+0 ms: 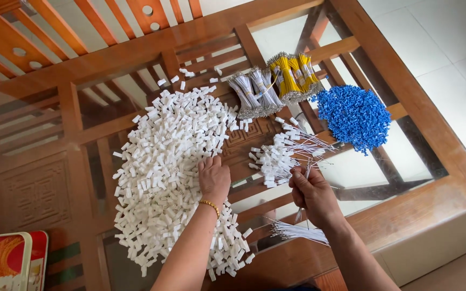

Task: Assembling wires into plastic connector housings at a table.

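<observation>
A big heap of small white plastic connectors (168, 161) covers the middle of the glass-topped wooden table (422, 124). My left hand (214, 178), with a gold bracelet on the wrist, rests palm down on the heap's right edge, fingers curled into the pieces. My right hand (311, 194) is closed around thin white wires (304, 180) just right of it. A loose pile of white wires with connectors fitted (284, 153) lies beyond that hand. More loose white wires (297, 231) lie under my right forearm.
Bundled white wires (254, 91) and yellow wires (295, 75) lie at the table's far side. A heap of small blue pieces (354, 116) sits at the right. A red and gold tin (6, 261) stands at the near left corner. Tiled floor lies to the right.
</observation>
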